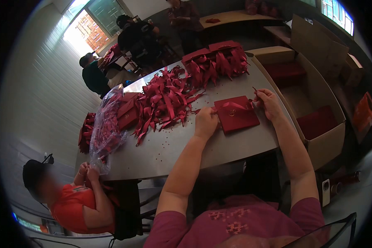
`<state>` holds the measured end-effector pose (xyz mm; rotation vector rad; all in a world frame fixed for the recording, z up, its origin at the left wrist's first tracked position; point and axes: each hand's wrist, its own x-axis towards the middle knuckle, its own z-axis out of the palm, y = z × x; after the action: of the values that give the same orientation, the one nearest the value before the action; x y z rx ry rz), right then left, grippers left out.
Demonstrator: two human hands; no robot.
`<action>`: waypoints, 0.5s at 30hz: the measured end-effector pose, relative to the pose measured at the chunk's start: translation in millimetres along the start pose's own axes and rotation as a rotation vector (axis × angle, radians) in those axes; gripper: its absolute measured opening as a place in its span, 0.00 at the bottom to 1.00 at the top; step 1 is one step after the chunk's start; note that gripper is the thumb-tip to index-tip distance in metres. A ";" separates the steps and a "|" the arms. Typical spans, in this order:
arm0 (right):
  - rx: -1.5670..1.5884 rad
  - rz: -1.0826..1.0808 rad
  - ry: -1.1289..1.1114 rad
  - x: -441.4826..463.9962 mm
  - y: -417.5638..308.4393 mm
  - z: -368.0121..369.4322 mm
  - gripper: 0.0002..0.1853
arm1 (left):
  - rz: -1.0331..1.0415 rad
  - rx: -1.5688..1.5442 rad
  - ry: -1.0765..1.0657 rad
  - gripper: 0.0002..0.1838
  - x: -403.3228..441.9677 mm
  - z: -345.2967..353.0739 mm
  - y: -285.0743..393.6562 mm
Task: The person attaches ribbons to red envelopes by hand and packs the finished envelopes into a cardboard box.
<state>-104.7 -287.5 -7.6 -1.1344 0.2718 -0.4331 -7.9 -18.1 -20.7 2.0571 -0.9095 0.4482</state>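
A dark red square paper bag (237, 118) with a small gold emblem lies flat on the metal table in front of me. A red ribbon (235, 105) runs across its upper part and out past both sides. My left hand (206, 122) is closed at the bag's left edge, with a ribbon end showing beyond the fingers. Just off the right edge, my right hand (268, 103) pinches the ribbon's other end, whose dark tip sticks up from the fingertips. The exact grip of the left fingers is partly hidden.
Heaped red ribbons (165, 97) and stacked bags (215, 51) cover the table's far side, beside a clear plastic bag (107, 124). An open carton (324, 144) holding red bags stands at right. A person in orange (80, 206) works at left; others sit farther back.
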 end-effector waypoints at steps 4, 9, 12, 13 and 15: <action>-0.005 -0.018 -0.004 1.4 1.3 -0.4 0.06 | 0.008 -0.011 0.008 0.07 0.7 -1.1 -3.0; -0.021 0.004 -0.005 2.1 -2.3 -9.4 0.06 | -0.233 -0.294 0.211 0.13 13.3 -28.0 18.4; -0.001 0.023 -0.048 9.3 6.8 -11.4 0.07 | -0.080 -0.779 0.394 0.24 56.3 -106.4 64.1; -0.045 -0.010 -0.044 13.3 9.3 -13.5 0.08 | -0.055 -0.755 0.448 0.27 65.0 -136.4 83.5; -0.126 0.022 -0.065 31.2 19.4 -35.1 0.10 | -0.063 -0.838 0.348 0.33 89.2 -151.7 83.3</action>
<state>-88.1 -323.7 -39.2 -1.2652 0.2570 -0.3626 -8.2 30.5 167.8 1.1922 -0.6575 0.3010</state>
